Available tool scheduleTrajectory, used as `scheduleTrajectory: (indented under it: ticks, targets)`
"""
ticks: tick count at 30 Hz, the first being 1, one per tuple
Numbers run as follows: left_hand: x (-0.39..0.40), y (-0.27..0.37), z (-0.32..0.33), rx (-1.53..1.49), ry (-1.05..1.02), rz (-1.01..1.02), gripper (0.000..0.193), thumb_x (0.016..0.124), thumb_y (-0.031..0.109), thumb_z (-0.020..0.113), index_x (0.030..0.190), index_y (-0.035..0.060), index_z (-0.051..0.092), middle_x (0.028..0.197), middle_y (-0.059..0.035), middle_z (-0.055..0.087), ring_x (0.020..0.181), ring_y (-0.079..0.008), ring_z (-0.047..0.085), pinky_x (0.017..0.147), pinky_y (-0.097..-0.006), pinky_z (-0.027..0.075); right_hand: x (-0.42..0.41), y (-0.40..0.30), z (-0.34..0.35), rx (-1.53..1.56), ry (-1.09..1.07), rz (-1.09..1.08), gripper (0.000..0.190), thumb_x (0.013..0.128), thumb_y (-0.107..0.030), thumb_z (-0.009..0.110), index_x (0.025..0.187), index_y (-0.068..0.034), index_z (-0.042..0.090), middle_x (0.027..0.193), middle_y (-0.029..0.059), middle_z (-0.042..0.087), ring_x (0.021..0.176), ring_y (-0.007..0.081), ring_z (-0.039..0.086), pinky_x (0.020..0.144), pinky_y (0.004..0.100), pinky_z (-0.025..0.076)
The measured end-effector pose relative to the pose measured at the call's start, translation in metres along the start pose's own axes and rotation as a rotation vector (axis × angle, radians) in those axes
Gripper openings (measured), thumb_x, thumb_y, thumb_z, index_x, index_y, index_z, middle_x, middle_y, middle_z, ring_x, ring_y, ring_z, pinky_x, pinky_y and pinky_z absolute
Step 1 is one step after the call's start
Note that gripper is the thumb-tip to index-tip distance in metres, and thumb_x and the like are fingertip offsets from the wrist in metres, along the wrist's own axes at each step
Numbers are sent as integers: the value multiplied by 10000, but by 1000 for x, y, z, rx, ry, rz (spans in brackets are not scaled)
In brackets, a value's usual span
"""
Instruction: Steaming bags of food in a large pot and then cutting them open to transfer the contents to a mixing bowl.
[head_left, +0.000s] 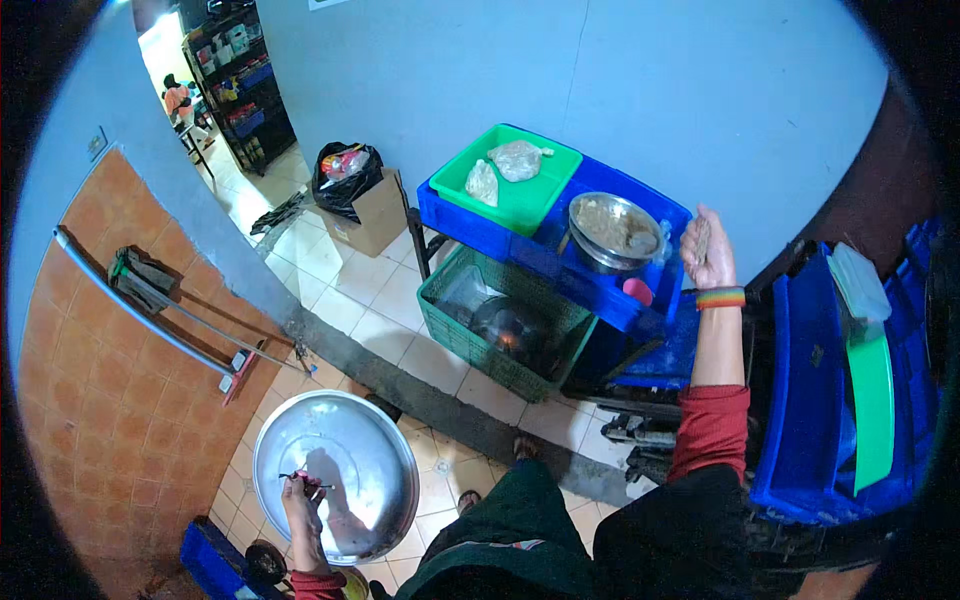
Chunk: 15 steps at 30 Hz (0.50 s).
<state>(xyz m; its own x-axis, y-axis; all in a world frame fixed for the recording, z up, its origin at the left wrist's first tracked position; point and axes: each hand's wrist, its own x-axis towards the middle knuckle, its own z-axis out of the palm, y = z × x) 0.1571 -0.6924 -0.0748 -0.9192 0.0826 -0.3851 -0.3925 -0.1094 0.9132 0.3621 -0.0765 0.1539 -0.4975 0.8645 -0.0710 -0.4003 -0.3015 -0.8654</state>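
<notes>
My right hand (710, 251), raised beside the wall, is closed around a lump of greyish-brown, paste-like stuff (703, 240). Just left of it a steel bowl (574, 217) holds pale brown, crumbly material (604, 217). That bowl rests on another metal vessel in a blue plastic crate (484, 240). At the lower left, my left hand (301, 506) pinches a small dark and pink item (306, 481), too small to identify. Beneath that hand lies a large, round, shiny metal lid or basin (375, 480), with a shadow across it.
A green tray (536, 196) carries two filled plastic bags. Below stands a green mesh basket (487, 360) with dark things inside. A cardboard box (379, 214), a raised sill (420, 420), a leaning squeegee (236, 371) and stacked blue crates (799, 390) surround me. A person (178, 101) is far off.
</notes>
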Motion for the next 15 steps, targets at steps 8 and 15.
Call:
scheduleTrajectory:
  ticks: [8,15]
  targets:
    - [27,91,158,-144,-39,178,59,870,175,453,859,134,493,782,-4,541,783,-146,559,645,-277,432,185,69,-16,-965,193,-907,325,834,-275,522,598,-54,483,502,0,468,458,121,425,458,293,360]
    - [29,142,181,-145,226,156,111,867,239,462,858,130,480,829,-5,532,859,-171,551,733,-315,431,225,104,-5,-1505,-6,-800,135,789,-112,481,805,-19,578,783,135,579,710,265,544,655,359,439]
